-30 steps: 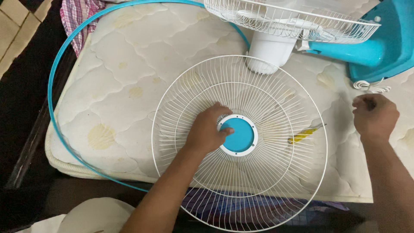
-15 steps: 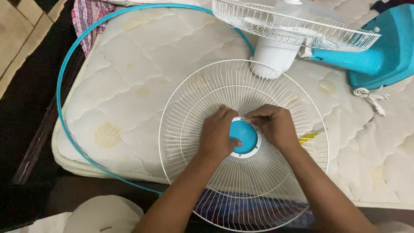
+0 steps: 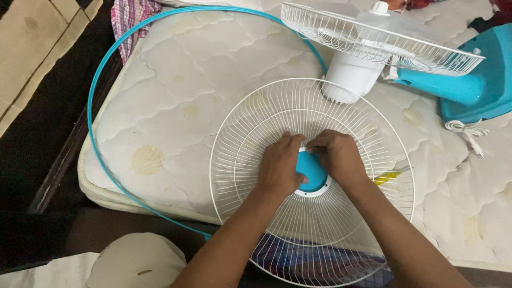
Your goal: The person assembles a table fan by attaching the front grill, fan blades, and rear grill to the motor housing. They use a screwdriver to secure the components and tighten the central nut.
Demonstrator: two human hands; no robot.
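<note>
A round white wire fan grille [image 3: 250, 133] lies flat on a quilted mattress [image 3: 176, 96], its near edge hanging past the mattress. A blue centre cap [image 3: 312, 172] sits in its white hub ring. My left hand [image 3: 280, 168] rests on the hub's left side, fingers curled over the cap's upper edge. My right hand [image 3: 337, 157] lies on the hub's right side, fingertips pinched at the cap's top edge beside the left fingers. What the fingertips pinch is hidden.
The fan body lies at the back right: white rear grille [image 3: 373, 37], white motor housing [image 3: 352, 74], blue stand [image 3: 469, 80], white cord with plug [image 3: 466, 130]. A thin blue rim ring [image 3: 98, 90] loops over the mattress. A yellow-handled tool [image 3: 386, 177] lies under the grille.
One second ago my right hand was a fist off to the right on the mattress; it moved in to the hub. Since then both hands stay at the cap; the view shifted slightly.
</note>
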